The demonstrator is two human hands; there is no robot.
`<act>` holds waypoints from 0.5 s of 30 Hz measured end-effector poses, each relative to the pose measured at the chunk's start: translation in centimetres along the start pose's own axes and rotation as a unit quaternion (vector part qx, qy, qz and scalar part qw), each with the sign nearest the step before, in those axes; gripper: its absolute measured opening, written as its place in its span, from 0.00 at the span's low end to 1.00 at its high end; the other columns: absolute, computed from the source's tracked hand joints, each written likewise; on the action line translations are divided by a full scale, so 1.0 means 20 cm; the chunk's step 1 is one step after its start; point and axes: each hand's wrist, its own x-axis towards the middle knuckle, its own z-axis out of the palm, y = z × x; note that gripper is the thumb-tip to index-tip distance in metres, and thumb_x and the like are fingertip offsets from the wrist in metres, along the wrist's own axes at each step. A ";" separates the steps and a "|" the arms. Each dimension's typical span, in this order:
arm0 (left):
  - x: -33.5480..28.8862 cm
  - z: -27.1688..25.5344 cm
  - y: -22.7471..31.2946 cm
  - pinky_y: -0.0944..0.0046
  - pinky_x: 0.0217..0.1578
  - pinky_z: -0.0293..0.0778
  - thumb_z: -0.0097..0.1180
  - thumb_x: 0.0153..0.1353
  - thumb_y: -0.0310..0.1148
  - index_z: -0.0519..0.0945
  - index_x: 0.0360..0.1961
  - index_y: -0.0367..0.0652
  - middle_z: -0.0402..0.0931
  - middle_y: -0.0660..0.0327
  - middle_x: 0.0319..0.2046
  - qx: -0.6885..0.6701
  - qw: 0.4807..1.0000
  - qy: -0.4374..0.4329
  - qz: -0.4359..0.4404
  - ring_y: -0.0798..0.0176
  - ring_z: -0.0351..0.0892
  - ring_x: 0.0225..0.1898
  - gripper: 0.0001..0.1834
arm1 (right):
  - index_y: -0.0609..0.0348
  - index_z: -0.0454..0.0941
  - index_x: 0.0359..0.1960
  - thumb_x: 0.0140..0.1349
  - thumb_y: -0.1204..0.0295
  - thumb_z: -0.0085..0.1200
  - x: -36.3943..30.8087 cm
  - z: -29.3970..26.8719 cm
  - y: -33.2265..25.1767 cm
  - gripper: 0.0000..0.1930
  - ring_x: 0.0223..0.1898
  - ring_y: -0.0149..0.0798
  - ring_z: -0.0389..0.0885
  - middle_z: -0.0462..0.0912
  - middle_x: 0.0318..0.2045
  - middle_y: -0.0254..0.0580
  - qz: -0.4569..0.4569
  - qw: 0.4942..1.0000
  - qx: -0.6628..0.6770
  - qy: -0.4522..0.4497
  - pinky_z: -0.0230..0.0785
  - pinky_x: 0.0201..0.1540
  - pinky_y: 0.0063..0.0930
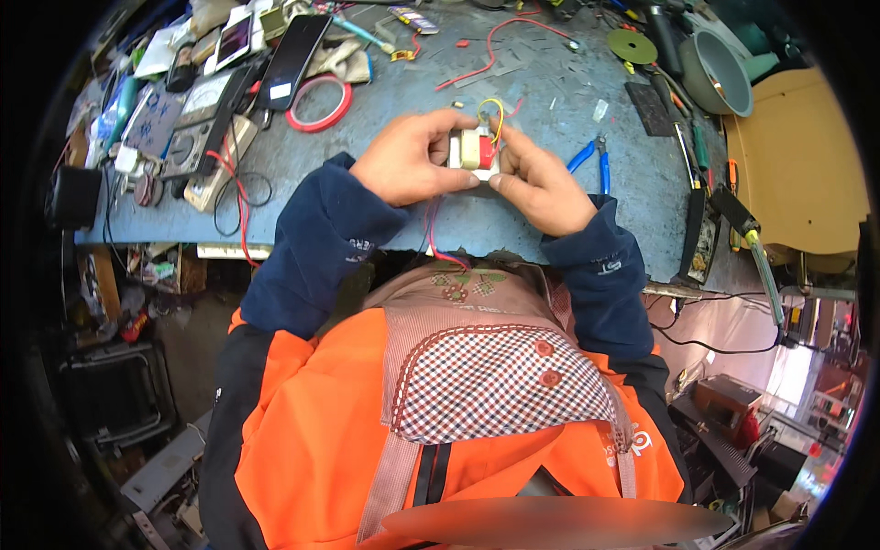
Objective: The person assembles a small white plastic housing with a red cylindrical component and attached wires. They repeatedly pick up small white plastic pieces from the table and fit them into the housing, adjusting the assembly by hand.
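At the front edge of the tabletop (390,87), my left hand (403,163) and right hand (547,183) pinch the red-and-cream part (471,150), so I shouldn't tug its yellow wire (502,115).

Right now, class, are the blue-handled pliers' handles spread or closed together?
Spread: the blue-handled pliers lie with their two handles splayed apart, the blue tabletop showing between them. Their jaws are too small to judge.

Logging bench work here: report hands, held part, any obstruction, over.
Left hand and right hand holding small cream-and-red part. Yellow wire looped at its far side. Blue-handled pliers beside right hand, not blocking.
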 end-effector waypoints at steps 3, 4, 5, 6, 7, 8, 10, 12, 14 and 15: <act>-0.01 0.03 0.02 0.65 0.42 0.73 0.81 0.52 0.33 0.81 0.64 0.38 0.75 0.63 0.37 0.097 0.987 0.083 0.095 0.68 0.74 0.39 0.37 | 0.63 0.74 0.70 0.66 0.71 0.64 0.03 -0.15 -0.12 0.30 0.34 0.42 0.84 0.85 0.32 0.46 0.016 0.990 -0.139 0.006 0.77 0.40 0.38; 0.00 0.01 -0.01 0.63 0.51 0.75 0.82 0.50 0.33 0.81 0.64 0.39 0.77 0.59 0.46 0.090 0.986 0.081 0.112 0.62 0.77 0.49 0.38 | 0.63 0.78 0.68 0.66 0.69 0.65 0.07 -0.22 -0.15 0.28 0.35 0.44 0.87 0.87 0.33 0.49 0.011 0.980 -0.196 0.011 0.79 0.41 0.40; 0.02 0.00 -0.01 0.63 0.53 0.75 0.82 0.51 0.33 0.80 0.64 0.39 0.78 0.59 0.48 0.096 0.987 0.065 0.112 0.62 0.78 0.51 0.38 | 0.60 0.84 0.60 0.64 0.65 0.66 0.16 -0.30 -0.14 0.24 0.39 0.49 0.90 0.90 0.37 0.51 0.014 0.966 -0.249 0.065 0.81 0.44 0.43; 0.03 -0.01 -0.01 0.63 0.55 0.75 0.81 0.51 0.32 0.80 0.64 0.38 0.79 0.59 0.49 0.101 0.987 0.048 0.112 0.62 0.79 0.52 0.38 | 0.57 0.85 0.59 0.64 0.64 0.65 0.26 -0.38 -0.13 0.23 0.41 0.54 0.89 0.90 0.39 0.49 -0.042 0.929 -0.350 0.118 0.81 0.45 0.46; 0.04 -0.01 -0.01 0.63 0.58 0.76 0.81 0.51 0.32 0.79 0.64 0.38 0.80 0.59 0.51 0.108 0.987 0.029 0.114 0.62 0.80 0.54 0.38 | 0.55 0.85 0.60 0.63 0.65 0.66 0.38 -0.46 -0.03 0.23 0.47 0.57 0.88 0.90 0.44 0.50 -0.092 0.905 -0.389 0.149 0.80 0.49 0.48; 0.04 -0.01 -0.01 0.62 0.58 0.76 0.81 0.52 0.31 0.79 0.64 0.38 0.81 0.59 0.52 0.069 0.994 0.010 0.087 0.63 0.80 0.55 0.37 | 0.58 0.82 0.64 0.65 0.66 0.66 0.48 -0.50 0.02 0.26 0.52 0.53 0.87 0.88 0.51 0.51 -0.107 0.897 -0.412 0.121 0.80 0.55 0.42; 0.05 -0.02 -0.01 0.62 0.60 0.75 0.80 0.54 0.29 0.78 0.64 0.37 0.82 0.60 0.54 -0.008 0.999 -0.026 0.036 0.64 0.80 0.57 0.36 | 0.56 0.81 0.66 0.64 0.63 0.69 0.63 -0.52 0.10 0.28 0.65 0.55 0.81 0.84 0.63 0.52 -0.181 0.864 -0.461 0.084 0.74 0.68 0.44; 0.06 -0.01 0.01 0.62 0.60 0.76 0.79 0.56 0.27 0.78 0.65 0.36 0.82 0.61 0.53 -0.031 0.999 -0.030 0.032 0.66 0.81 0.56 0.35 | 0.56 0.82 0.66 0.65 0.61 0.69 0.75 -0.57 0.26 0.28 0.67 0.55 0.79 0.83 0.66 0.50 -0.161 0.871 -0.462 0.050 0.71 0.71 0.44; 0.05 0.00 -0.02 0.63 0.58 0.77 0.78 0.57 0.26 0.78 0.64 0.36 0.83 0.63 0.51 -0.055 0.998 -0.033 0.017 0.68 0.81 0.53 0.34 | 0.56 0.83 0.65 0.69 0.61 0.66 0.79 -0.57 0.29 0.25 0.68 0.55 0.79 0.82 0.67 0.51 -0.152 0.867 -0.474 0.019 0.71 0.71 0.43; 0.05 0.00 -0.02 0.63 0.58 0.77 0.78 0.57 0.26 0.78 0.65 0.36 0.83 0.63 0.51 -0.057 0.998 -0.032 0.022 0.68 0.81 0.53 0.34 | 0.57 0.84 0.63 0.70 0.62 0.64 0.82 -0.57 0.32 0.22 0.63 0.55 0.82 0.86 0.62 0.50 -0.203 0.847 -0.491 0.024 0.75 0.67 0.44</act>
